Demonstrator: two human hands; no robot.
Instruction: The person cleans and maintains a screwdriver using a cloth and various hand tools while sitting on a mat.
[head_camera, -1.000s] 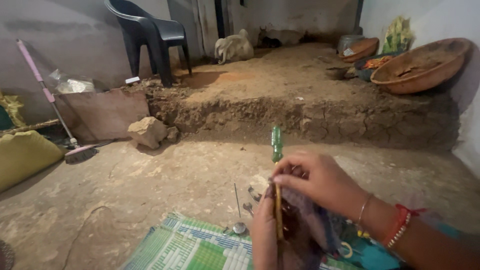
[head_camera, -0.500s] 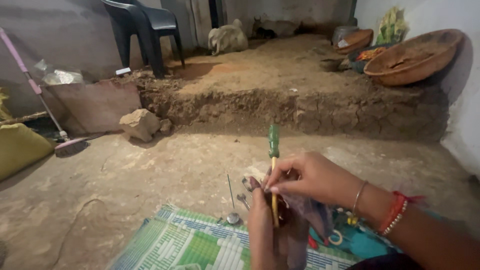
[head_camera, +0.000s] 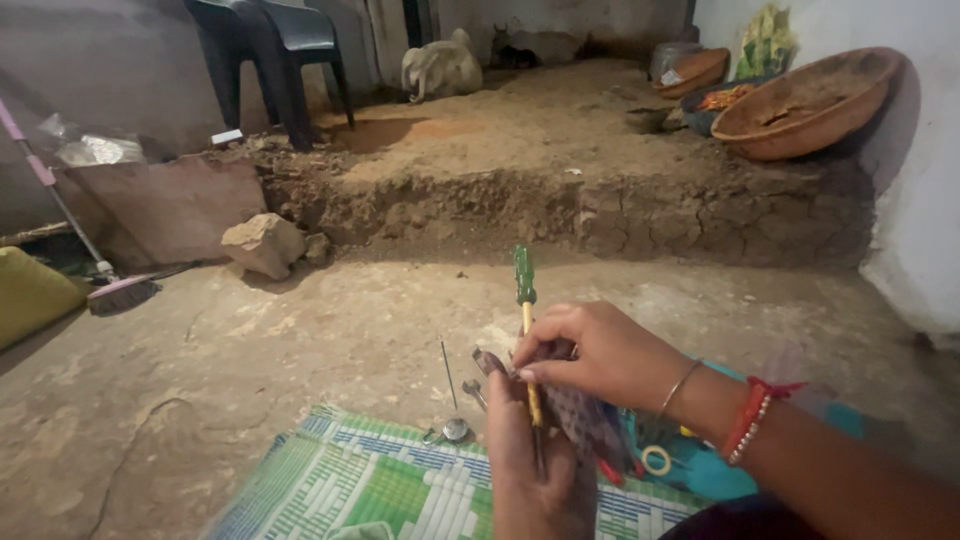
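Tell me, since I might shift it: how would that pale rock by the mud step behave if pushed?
The rock looks chunky and angular, so it is probably heavy for its size and would scrape rather than roll. It sits flat on the rough floor, so tipping seems unlikely.

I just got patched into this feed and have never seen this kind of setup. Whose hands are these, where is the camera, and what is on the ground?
There is no machine here: a person wears a camera on the head, looking down at their own two bare hands. The left hand grips a thin yellow tool with a green top, held upright. The right hand, with bangles on the wrist, pinches it higher up. Below lies a green checked mat on a dirt floor, with a metal pin and small metal parts beside it. Farther back stand a dark plastic chair, a clay bowl and a broom.
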